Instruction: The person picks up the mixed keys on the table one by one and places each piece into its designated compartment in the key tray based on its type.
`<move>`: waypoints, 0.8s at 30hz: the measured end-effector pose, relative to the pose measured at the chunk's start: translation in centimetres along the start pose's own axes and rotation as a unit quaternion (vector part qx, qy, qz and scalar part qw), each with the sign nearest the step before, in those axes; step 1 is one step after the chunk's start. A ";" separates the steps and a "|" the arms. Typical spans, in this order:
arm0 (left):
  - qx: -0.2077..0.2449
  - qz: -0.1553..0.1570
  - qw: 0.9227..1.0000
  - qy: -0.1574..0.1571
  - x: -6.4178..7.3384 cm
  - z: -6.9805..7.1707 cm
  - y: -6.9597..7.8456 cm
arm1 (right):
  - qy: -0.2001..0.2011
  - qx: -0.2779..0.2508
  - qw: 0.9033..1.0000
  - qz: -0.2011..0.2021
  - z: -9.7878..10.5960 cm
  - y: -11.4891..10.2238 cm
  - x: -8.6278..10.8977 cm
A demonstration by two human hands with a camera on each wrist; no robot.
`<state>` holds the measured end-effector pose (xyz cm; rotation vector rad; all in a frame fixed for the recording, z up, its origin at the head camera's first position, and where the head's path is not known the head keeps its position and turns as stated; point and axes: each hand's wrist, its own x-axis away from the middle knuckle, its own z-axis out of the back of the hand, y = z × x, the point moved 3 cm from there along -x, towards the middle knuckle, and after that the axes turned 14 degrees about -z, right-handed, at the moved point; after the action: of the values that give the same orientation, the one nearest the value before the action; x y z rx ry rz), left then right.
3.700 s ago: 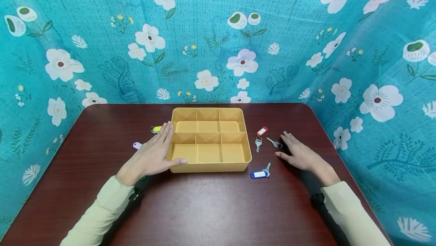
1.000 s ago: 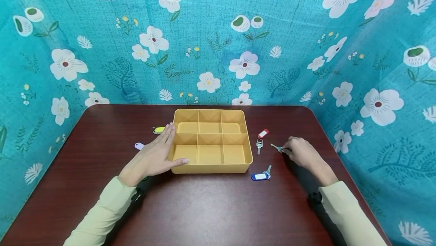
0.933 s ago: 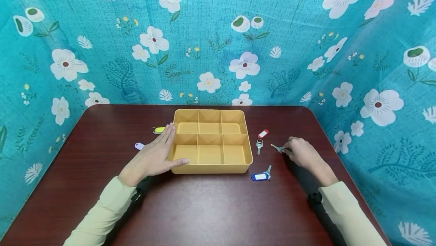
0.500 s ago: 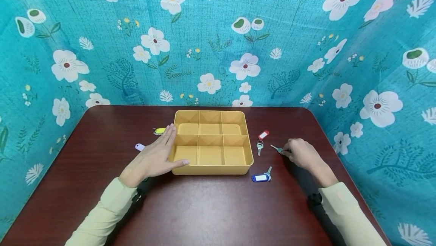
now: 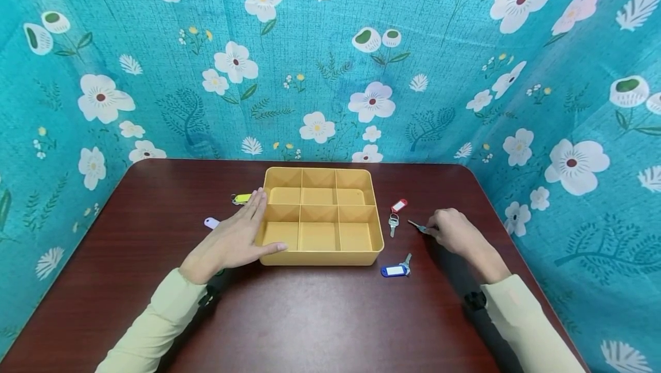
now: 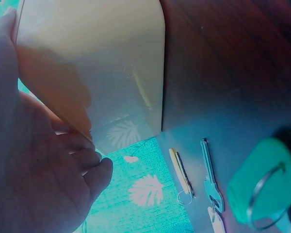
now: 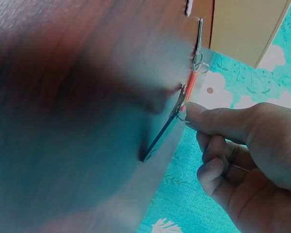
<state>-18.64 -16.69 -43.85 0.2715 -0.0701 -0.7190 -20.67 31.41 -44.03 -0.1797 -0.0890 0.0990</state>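
Observation:
A tan six-compartment box (image 5: 319,258) stands on the table. My left hand (image 5: 229,242), fingers straight, rests against its left side with the thumb over the front rim. Right of the box, my right hand (image 5: 457,234) pinches a small key (image 5: 417,226) at its ring end between thumb and fingers. In the right wrist view the key ring (image 7: 183,119) is at the fingertips, and a dark strip (image 7: 158,141) hangs along with it, seen edge-on. Beside it lie a key with a red tag (image 5: 399,206) and a key with a blue tag (image 5: 395,271).
Left of the box lie a yellow tag (image 5: 242,198) and a lilac tag (image 5: 211,222). A green tag (image 6: 262,184) with a ring is large in the left wrist view, mostly hidden in the head view. A floral curtain (image 5: 320,57) stands behind the dark table (image 5: 320,321).
My right hand, earlier spread out beside the key, has curled and now pinches it. Just lately the key has shifted slightly left. My left hand stays against the box.

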 end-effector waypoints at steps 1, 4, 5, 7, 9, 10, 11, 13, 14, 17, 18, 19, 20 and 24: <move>0.000 0.000 1.000 0.001 0.0 0.0 0.0 | 0.001 0.001 1.000 0.002 0.1 -0.1 0.0; -0.001 -0.001 1.000 0.003 0.0 -0.1 0.0 | 0.002 0.006 1.000 0.006 0.3 -0.3 0.1; 0.000 -0.001 1.000 0.004 0.1 -0.1 0.0 | 0.002 0.008 1.000 0.005 0.4 -0.4 0.1; 0.002 -0.001 1.000 0.003 0.2 -0.1 0.0 | 0.003 0.013 1.000 0.003 0.5 -0.6 0.1; 0.005 0.001 1.000 0.003 0.2 -0.2 0.0 | 0.005 0.015 1.000 0.001 0.7 -0.8 0.2; 0.006 0.001 1.000 0.003 0.3 -0.2 0.0 | 0.007 0.014 1.000 -0.001 0.8 -0.9 0.2; 0.007 0.002 1.000 0.004 0.3 -0.2 0.0 | 0.009 0.014 1.000 -0.002 0.9 -1.0 0.3; 0.008 0.002 1.000 0.005 0.4 -0.1 0.0 | 0.010 0.011 1.000 -0.006 1.2 -1.2 0.3; 0.008 0.003 1.000 0.005 0.4 -0.1 0.0 | 0.010 0.007 1.000 -0.007 1.3 -1.3 0.4; 0.008 0.002 1.000 0.005 0.3 -0.1 0.0 | 0.009 0.001 1.000 -0.009 1.6 -1.5 0.4; 0.007 0.001 1.000 0.004 0.3 -0.1 0.0 | 0.010 0.000 1.000 -0.008 1.7 -1.5 0.4; 0.008 0.001 1.000 0.003 0.3 -0.1 0.0 | 0.011 0.001 1.000 -0.007 1.8 -1.6 0.4; 0.008 0.001 1.000 0.003 0.3 -0.1 0.0 | 0.014 -0.001 1.000 -0.006 2.0 -1.7 0.4; 0.012 0.002 1.000 0.004 0.2 -0.1 0.0 | 0.028 0.001 1.000 0.008 2.5 -1.9 0.3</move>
<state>-18.48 -16.83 -43.99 0.2966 -0.0706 -0.7129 -20.46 30.00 -41.23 -0.1808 -0.0316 0.1109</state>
